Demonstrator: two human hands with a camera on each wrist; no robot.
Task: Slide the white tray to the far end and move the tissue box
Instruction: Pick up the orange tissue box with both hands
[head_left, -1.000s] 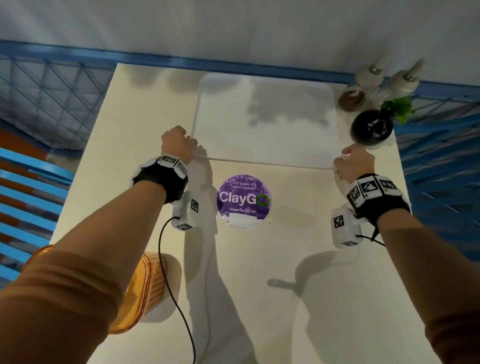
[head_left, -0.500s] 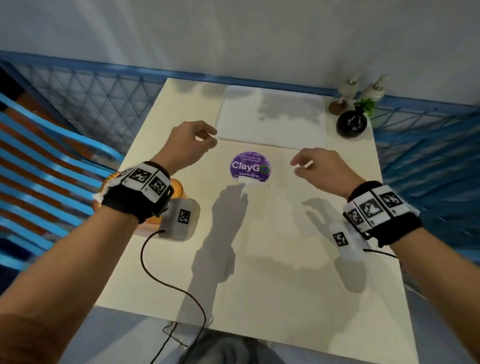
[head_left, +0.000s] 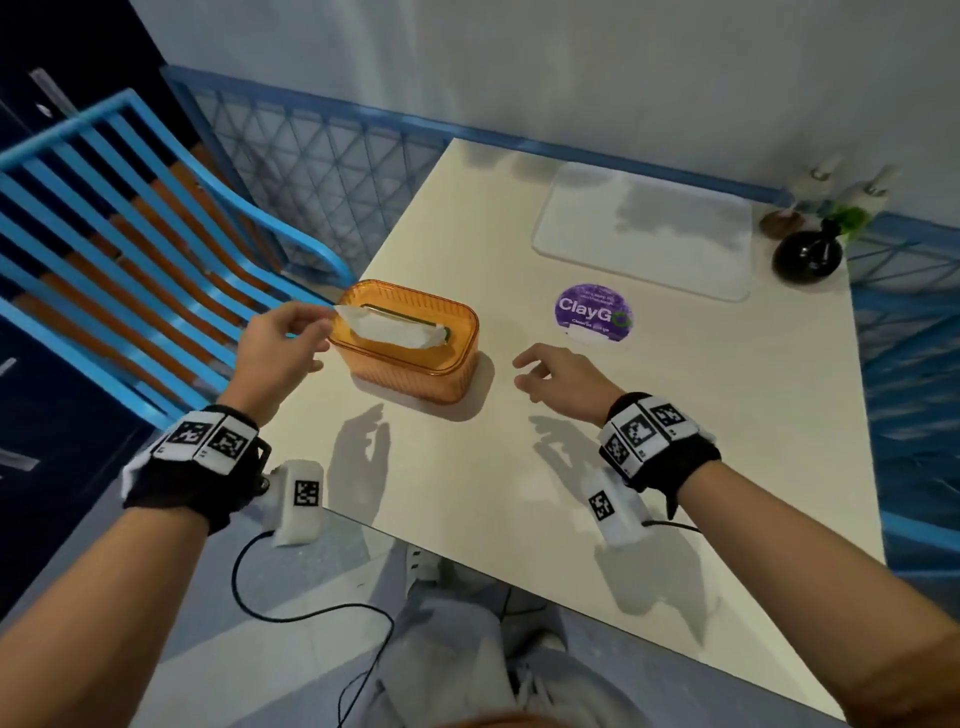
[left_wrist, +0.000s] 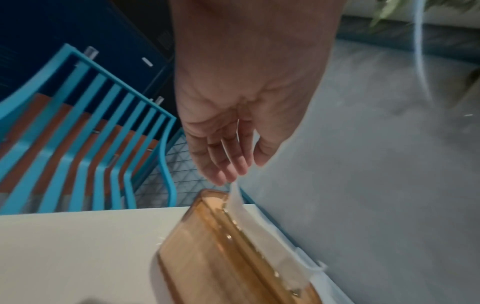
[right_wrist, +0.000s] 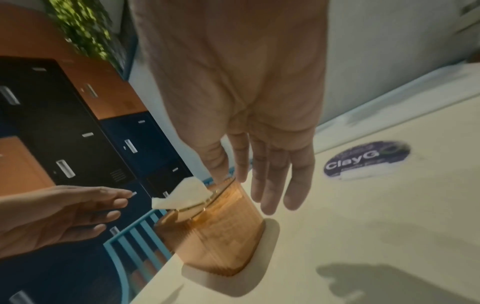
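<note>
Orange plastic, see-through and ribbed, makes the tissue box (head_left: 410, 340), and we see it on the tabletop (head_left: 519, 493) close to the left edge, beside the blue chair (head_left: 130, 249). We judge the box to be light and stiff, with smooth walls that may slip a little, so it should be taken by its two short ends or its long sides, and not by the tissue (head_left: 389, 330), which is soft and would only pull out. Its long axis goes from the far-left edge of the tabletop toward the near-right, and the slot on top follows the same line. The box stands upright and flat.

Our left hand (head_left: 280, 345) is just beside the left short end, fingers loosely extended and holding nothing; in the left wrist view the fingertips (left_wrist: 226, 174) are next to the raised tissue corner, and we cannot tell if they touch it. Our right hand (head_left: 561, 376) is near the right short end but apart from it, also relaxed and empty.

Farther away, the white tray (head_left: 644, 228) lies at the far end against the wall, so this part looks done to us. Between tray and box there is a purple sticker (head_left: 595, 312), and a black vase (head_left: 805, 257) stands right of the tray.
</note>
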